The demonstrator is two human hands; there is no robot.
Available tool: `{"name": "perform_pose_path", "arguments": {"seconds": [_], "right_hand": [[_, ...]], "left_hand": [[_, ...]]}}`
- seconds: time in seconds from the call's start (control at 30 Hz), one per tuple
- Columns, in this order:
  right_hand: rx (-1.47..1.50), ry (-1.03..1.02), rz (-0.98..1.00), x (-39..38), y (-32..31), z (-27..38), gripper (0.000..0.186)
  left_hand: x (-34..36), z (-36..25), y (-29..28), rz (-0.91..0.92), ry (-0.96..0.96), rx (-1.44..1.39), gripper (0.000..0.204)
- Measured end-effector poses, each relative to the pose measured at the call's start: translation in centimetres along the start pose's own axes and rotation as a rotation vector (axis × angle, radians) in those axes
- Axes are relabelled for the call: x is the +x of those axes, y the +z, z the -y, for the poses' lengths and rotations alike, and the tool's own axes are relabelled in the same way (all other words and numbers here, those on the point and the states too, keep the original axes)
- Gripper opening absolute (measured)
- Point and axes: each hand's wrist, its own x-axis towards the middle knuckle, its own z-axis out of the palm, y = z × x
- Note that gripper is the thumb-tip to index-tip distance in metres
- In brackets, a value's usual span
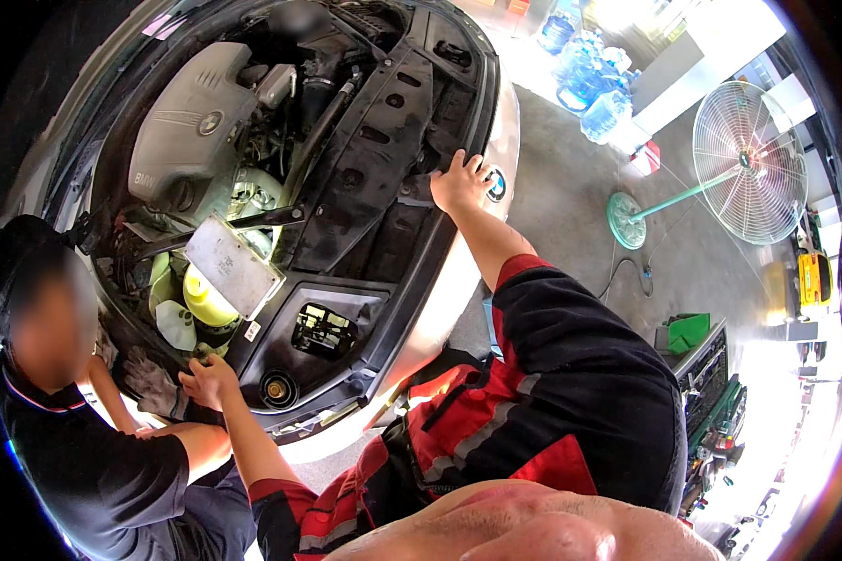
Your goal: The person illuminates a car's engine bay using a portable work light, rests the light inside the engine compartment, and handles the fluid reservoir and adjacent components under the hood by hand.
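The engine bay of a light-coloured car (510,122) lies open before me. My right hand (461,185) rests on its front edge beside the round badge, fingers spread, holding nothing. At the near side of the bay, my left hand (211,381) has its fingers bent around a small yellow-green thing that I cannot make out. Just beyond it are a bright yellow rounded container (208,297) and a pale rectangular box (234,265), set at an angle. A grey work glove (154,381) lies left of my left hand. A black round cap (278,388) sits to its right.
A co-worker in a dark shirt (94,467) leans in close on the left, hands mostly hidden. A grey engine cover (192,122) fills the far bay. On the floor at right stand a large fan (747,161), blue water bottles (608,114) and a tool cart (706,365).
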Motion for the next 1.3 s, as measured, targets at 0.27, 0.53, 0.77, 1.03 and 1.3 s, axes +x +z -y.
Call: {"name": "perform_pose_path", "arguments": {"seconds": [0.27,0.53,0.77,1.03,1.3], "right_hand": [[-0.027,0.01,0.015,-0.1,-0.5,-0.4,0.078],[-0.03,0.004,0.045,-0.1,-0.5,0.2,0.077],[-0.046,-0.001,0.054,0.0,-0.5,0.0,0.077],[-0.064,-0.015,0.055,-0.5,-0.4,0.5,0.078],[-0.152,-0.021,-0.002,1.0,1.1,0.0,0.074]], "left_hand": [[0.1,-0.7,-0.3,0.014,0.017,-0.046,0.046],[-0.1,0.1,0.0,0.011,0.009,-0.035,0.047],[-0.2,-0.4,-0.7,0.015,0.024,-0.023,0.044],[-0.2,0.2,-0.9,0.026,0.01,-0.008,0.043],[0.0,0.1,-0.9,-0.055,0.128,-0.031,0.045]]}}
